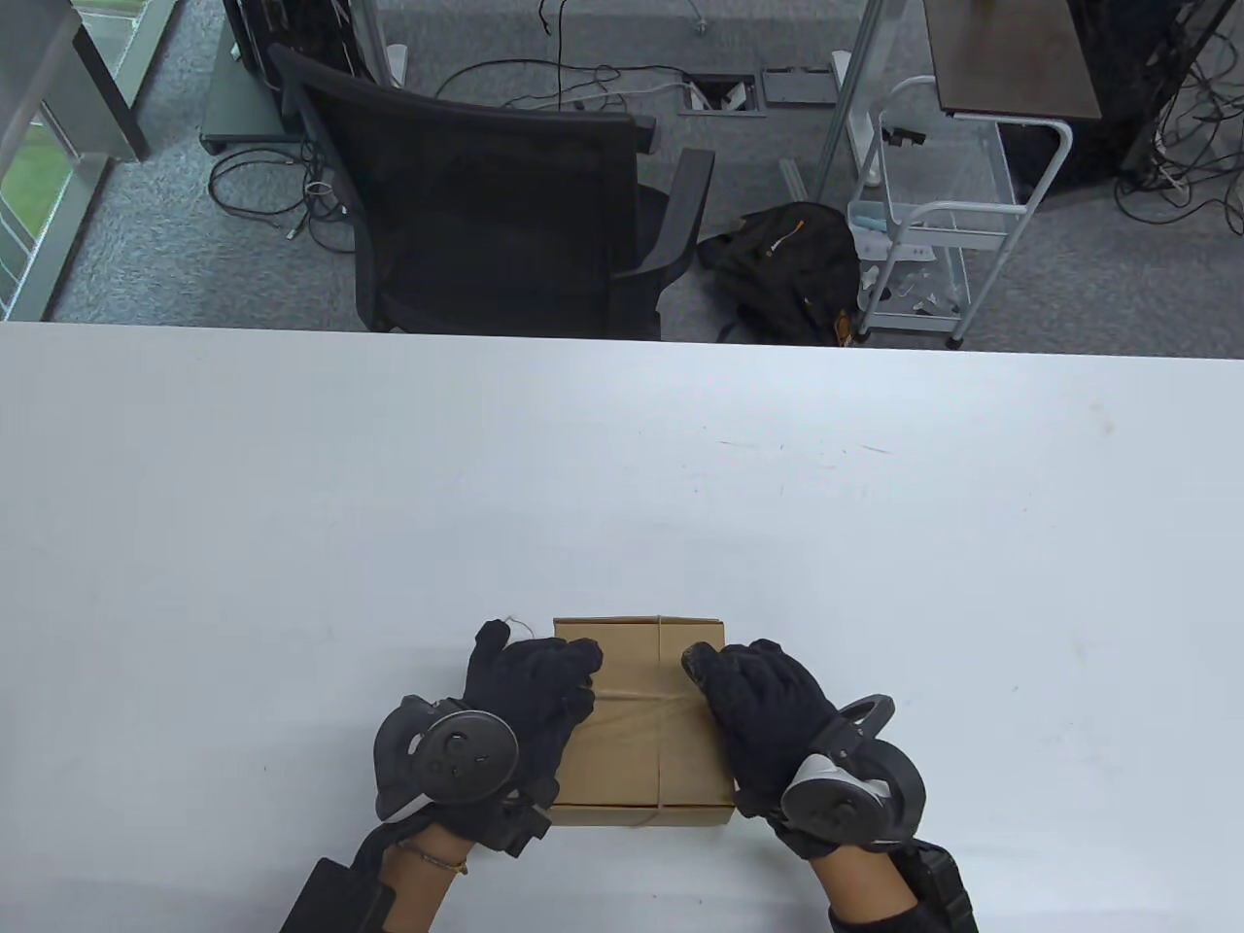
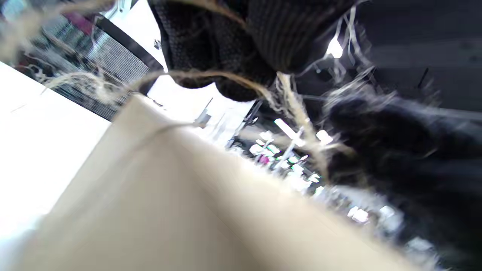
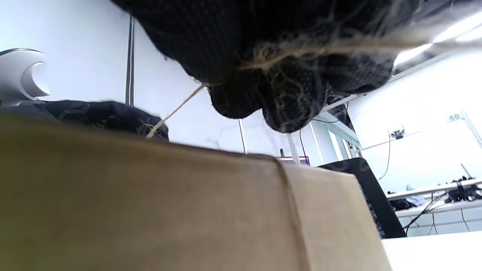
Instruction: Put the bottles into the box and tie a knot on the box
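I see the closed box point(image 1: 641, 724) near the table's point(image 1: 622, 486) near edge, both hands pinching twine point(image 1: 637, 695) over its lid: left hand point(image 1: 530, 685), right hand point(image 1: 753, 705). Uneven pulling could slacken the crossing or slide twine off.

Box point(image 1: 641, 724) sits on surface point(image 1: 292, 544) near front edge, twine point(image 1: 661, 680) crossed over its top, left hand point(image 1: 530, 695) at box's left side, right hand point(image 1: 763, 705) at right, chair point(image 1: 505, 204) behind surface.
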`<state>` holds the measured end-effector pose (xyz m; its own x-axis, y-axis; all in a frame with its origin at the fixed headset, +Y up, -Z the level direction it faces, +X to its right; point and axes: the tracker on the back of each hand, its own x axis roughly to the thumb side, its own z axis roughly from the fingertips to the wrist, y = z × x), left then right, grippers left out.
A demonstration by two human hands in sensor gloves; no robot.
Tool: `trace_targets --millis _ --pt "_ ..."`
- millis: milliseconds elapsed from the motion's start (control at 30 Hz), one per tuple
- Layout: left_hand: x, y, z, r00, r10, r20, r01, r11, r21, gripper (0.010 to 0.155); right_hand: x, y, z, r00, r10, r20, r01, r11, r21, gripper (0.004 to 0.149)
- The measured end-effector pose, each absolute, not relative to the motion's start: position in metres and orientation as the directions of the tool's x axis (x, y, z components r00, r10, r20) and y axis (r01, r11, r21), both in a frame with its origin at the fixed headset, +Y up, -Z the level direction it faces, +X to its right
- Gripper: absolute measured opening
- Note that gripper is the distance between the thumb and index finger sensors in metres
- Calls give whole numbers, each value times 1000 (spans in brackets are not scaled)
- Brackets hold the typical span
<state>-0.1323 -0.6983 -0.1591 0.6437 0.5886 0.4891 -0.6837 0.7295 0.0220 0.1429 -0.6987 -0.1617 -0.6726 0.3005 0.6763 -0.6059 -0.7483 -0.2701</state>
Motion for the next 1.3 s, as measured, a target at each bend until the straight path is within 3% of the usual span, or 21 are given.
trace_targets --millis 100,200,400,533,733,800,1000,1133,1300 --pt "-131 -691 -152 539 630 559 -754 657 -14 56 143 -702 -164 -644 378 665 -656 -721 -226 50" --pt "-123 -692 -149 508 601 617 -715 693 -86 50 146 -702 -168 -611 470 637 -710 -681 -179 49" --pt "-108 -706 -149 648 400 648 -514 857 -15 48 150 -708 -176 -455 682 573 -838 -545 -16 47" --pt "-108 -708 -150 634 426 645 -539 842 -26 48 146 -713 -178 -399 735 548 -855 -514 68 54" --pt "-109 -709 -149 628 417 657 -538 843 -20 49 134 -715 -183 -457 706 540 -776 -614 145 51" --pt "-109 -709 -151 596 450 665 -560 827 -58 49 130 -716 -182 -473 711 520 -745 -638 194 62" --pt "-121 -714 -159 473 607 638 -684 710 -168 51 116 -714 -181 -649 553 522 -610 -789 78 58" --pt "-128 -717 -164 395 690 607 -740 631 -235 53 109 -714 -177 -740 406 536 -513 -856 -59 42" --pt "-134 -718 -166 364 734 573 -784 573 -236 54 104 -713 -174 -739 333 586 -487 -864 -123 39"
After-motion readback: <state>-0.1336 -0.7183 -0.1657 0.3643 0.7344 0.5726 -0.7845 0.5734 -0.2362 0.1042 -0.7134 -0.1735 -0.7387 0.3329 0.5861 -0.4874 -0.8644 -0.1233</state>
